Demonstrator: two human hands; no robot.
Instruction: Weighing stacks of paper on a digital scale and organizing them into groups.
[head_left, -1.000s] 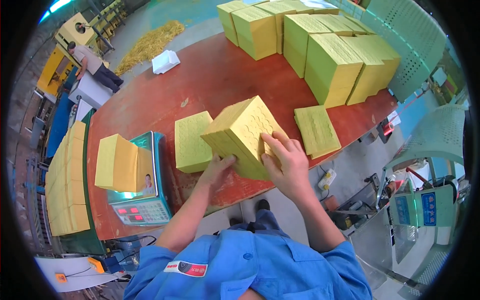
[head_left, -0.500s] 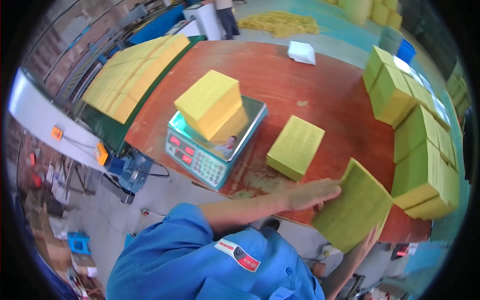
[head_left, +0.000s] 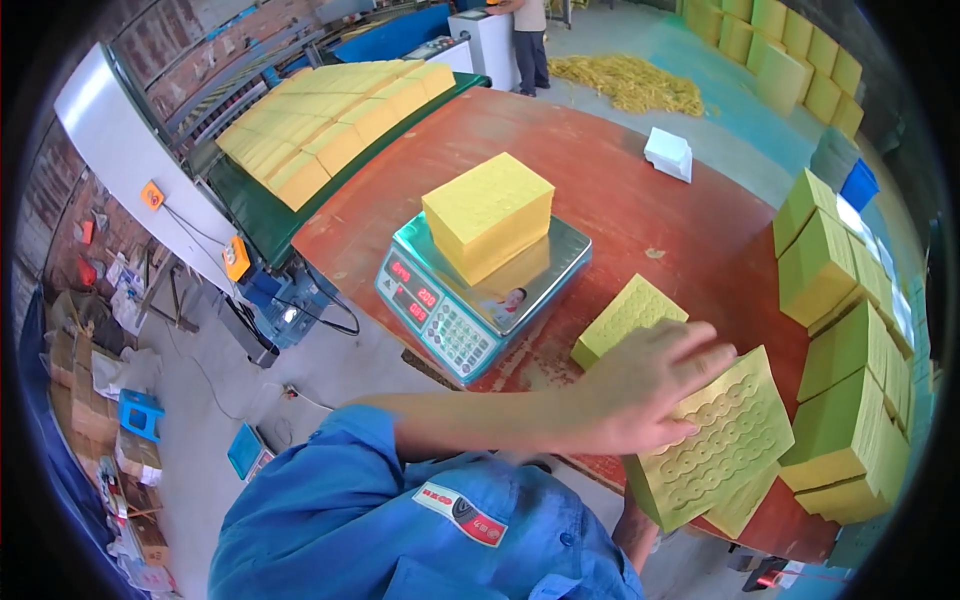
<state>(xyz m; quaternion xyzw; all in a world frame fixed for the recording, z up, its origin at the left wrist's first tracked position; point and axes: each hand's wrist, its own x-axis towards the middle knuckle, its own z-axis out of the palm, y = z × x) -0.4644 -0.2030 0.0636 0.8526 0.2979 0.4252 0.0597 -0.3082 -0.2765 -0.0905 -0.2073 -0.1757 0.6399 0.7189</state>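
Note:
At the table's near right, a stack of yellow paper sheets point(head_left: 735, 425) sits tilted, rows of embossed round marks on its upper face. One sheet pokes out beneath its right side. My left hand point(head_left: 650, 385) reaches across the stack's upper left edge, fingers stretched and apart, the thumb over the embossed face. Only my right forearm point(head_left: 635, 535) shows below the stack; the hand itself is hidden. Just beyond my left hand lies another yellow paper stack point(head_left: 635, 310), partly covered by it. A digital scale point(head_left: 465, 335) to the left bears a thick yellow paper block point(head_left: 490, 215).
Yellow stacks line the right edge of the red table point(head_left: 590, 130), among them a near stack point(head_left: 835, 435). A white folded packet point(head_left: 668, 153) lies at the back. A green conveyor point(head_left: 270, 225) carries yellow blocks. Beyond stands a person point(head_left: 528, 45) near loose yellow scraps point(head_left: 630, 80).
The stack has turned from its plain side to show its embossed face. My left hand has gone from gripping its edge to lying over it. My right hand has slipped out of sight.

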